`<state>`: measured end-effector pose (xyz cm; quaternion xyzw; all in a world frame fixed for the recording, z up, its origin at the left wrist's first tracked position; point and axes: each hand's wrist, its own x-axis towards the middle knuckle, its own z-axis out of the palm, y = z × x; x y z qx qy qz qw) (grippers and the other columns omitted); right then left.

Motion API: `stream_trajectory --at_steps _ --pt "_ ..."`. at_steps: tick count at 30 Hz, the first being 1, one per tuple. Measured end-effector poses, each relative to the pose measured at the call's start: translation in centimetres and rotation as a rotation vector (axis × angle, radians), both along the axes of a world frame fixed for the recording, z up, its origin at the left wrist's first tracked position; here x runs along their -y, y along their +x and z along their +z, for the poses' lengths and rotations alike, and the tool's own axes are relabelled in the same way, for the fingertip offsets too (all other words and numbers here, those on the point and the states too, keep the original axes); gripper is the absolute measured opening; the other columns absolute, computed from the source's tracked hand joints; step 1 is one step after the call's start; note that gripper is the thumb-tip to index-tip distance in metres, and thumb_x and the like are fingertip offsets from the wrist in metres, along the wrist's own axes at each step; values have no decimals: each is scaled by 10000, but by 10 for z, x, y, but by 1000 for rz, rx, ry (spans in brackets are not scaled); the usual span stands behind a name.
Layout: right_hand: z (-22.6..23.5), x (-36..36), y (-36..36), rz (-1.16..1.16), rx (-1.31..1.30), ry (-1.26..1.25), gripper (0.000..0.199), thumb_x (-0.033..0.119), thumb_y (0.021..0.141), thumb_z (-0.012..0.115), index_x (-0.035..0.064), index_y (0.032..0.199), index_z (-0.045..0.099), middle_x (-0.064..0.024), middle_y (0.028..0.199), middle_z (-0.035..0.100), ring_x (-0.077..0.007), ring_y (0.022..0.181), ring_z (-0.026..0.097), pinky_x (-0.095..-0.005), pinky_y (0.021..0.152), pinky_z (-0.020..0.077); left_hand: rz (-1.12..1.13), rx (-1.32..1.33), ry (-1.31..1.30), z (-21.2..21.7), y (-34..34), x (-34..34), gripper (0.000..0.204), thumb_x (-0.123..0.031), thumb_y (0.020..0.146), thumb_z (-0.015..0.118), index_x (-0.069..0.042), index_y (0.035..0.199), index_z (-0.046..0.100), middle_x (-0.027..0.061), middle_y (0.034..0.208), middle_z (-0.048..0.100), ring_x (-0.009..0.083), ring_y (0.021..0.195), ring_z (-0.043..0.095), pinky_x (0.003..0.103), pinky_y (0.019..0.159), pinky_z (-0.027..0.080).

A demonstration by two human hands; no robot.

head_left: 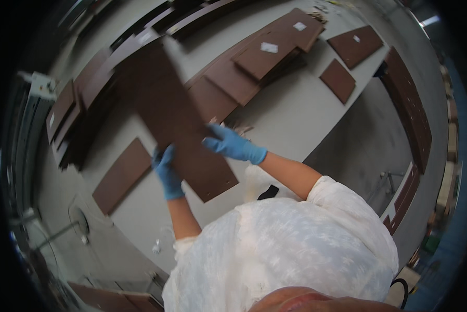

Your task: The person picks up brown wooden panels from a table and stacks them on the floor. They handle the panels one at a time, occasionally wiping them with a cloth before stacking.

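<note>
A long dark brown wood panel (173, 112) is held up in front of me, tilted, its far end blurred. My left hand (166, 169), in a blue glove, grips its left edge. On the opposite edge my right hand (233, 143), gloved in blue too, has its fingers closed round the board. Small holes show near the panel's close corner. Beneath it stretches a pale grey worktable (290, 122). A single brown board (121, 176) lies on the tabletop to the left of my left hand.
Stacked brown panels (264, 57) with white labels run across the table's far side. Another pile (69, 112) stands at the left. Two separate boards, a larger one (355, 46) and a smaller one (338, 81), lie at the far right. More panels (407, 104) stand beyond the right edge.
</note>
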<state>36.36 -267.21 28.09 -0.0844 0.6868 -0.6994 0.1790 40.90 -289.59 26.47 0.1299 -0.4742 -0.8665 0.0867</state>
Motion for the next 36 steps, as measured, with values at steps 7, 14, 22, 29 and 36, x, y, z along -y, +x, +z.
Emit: stream_trajectory --at_steps 7,14,22,29,36 --pt "-21 -33 11 -334 151 10 371 340 1006 684 -11 1128 687 -19 1026 695 -93 881 607 -266 775 527 -175 102 42 2 -24 -61 283 -134 930 748 -26 1184 686 64 1097 719 141 969 675 286 885 558" --pt "-23 -35 15 -417 0 196 352 342 1015 671 5 1115 699 -14 978 712 -95 878 621 -281 748 516 304 -280 -1489 46 -24 -90 776 -350 883 769 -12 1510 461 250 1551 427 426 1475 364 522 1208 299" --pt "1 -29 31 -190 -156 221 311 228 1026 635 14 807 576 9 696 503 -64 675 410 -294 587 378 154 -339 -1801 75 -110 -14 803 -639 874 637 -270 1556 426 93 1664 307 325 1548 234 582 1256 72" --pt "10 -13 38 -187 -160 108 318 201 1038 620 39 773 554 36 691 494 -52 665 410 -276 572 360 428 -72 -915 54 -105 19 875 -554 959 637 66 1516 371 291 1537 416 393 1399 449 449 1170 355" --pt "8 -16 1 -471 -187 -93 300 273 1073 565 32 909 635 5 804 615 -74 746 498 -264 689 444 142 52 -916 -18 38 -83 902 -421 932 709 38 1575 273 283 1447 524 394 1322 556 422 1082 468"
